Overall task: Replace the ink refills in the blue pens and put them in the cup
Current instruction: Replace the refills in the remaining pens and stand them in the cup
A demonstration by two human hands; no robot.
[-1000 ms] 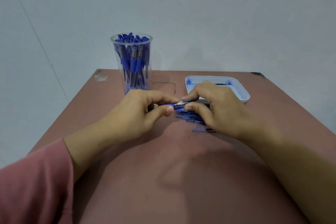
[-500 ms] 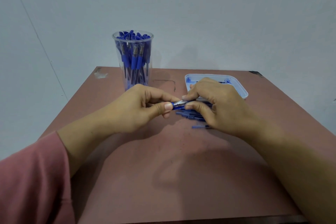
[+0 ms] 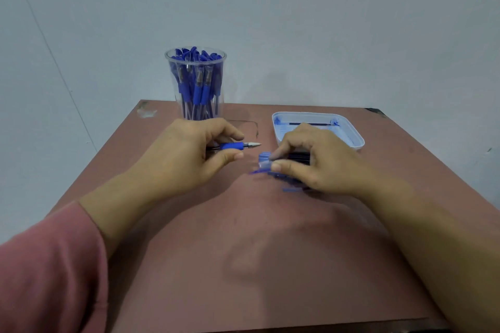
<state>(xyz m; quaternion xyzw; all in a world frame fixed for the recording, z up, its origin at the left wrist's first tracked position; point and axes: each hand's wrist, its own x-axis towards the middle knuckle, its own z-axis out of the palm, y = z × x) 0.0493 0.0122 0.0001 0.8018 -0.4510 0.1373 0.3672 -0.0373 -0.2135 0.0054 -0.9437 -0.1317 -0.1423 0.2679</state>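
My left hand [image 3: 184, 154] grips a blue pen [image 3: 235, 146] whose metal tip points right and stands free. My right hand [image 3: 316, 159] is a little to its right and pinches a blurred pale-blue cap-like piece [image 3: 263, 165] between thumb and forefinger, over a small pile of blue pens [image 3: 286, 178] lying on the table. Most of that pile is hidden under the hand. A clear plastic cup [image 3: 195, 84] packed with several blue pens stands at the back left.
A white tray [image 3: 351, 132] with blue ink smears and one dark refill inside sits at the back right of the reddish-brown table [image 3: 243, 251]. A grey wall rises behind the table.
My hands have come apart. The right hand left the pen's tip and moved right and down onto the pile; the left hand keeps the pen, its tip now bare.
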